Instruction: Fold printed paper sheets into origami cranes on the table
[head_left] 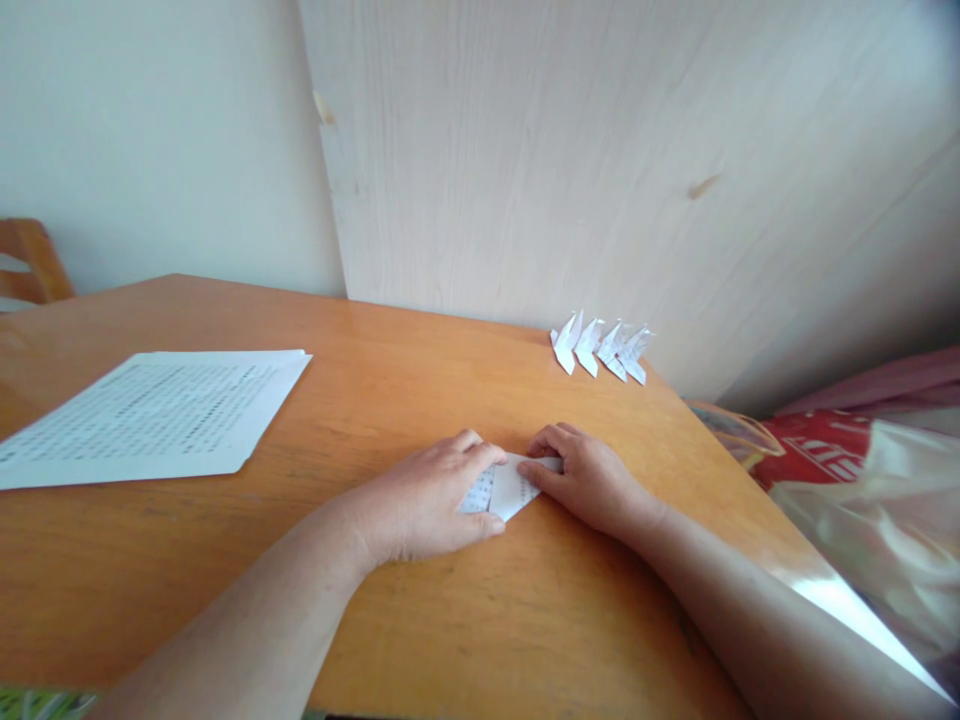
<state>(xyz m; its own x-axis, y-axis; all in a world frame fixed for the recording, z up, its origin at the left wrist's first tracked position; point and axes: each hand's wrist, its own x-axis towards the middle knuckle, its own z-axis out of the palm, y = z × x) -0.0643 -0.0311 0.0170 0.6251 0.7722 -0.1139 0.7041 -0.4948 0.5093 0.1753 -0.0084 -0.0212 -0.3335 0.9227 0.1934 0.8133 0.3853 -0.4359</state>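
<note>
A small folded piece of printed paper (510, 488) lies on the wooden table between my two hands. My left hand (442, 495) grips its left part, thumb at the near edge and fingers along the far edge. On the right, my right hand (581, 472) pinches the paper's narrower end, with the thumb on top and the fingers curled at the far side. Printed characters show on the paper's left portion; the rest of its upper face is mostly white. The parts beneath my fingers are hidden.
A stack of printed sheets (150, 415) lies at the left of the table (390, 370). Several folded paper figures (600, 350) stand in a row at the back right, near the panel. Bags (847, 470) sit beyond the right edge. A wooden chair (37, 260) is at far left.
</note>
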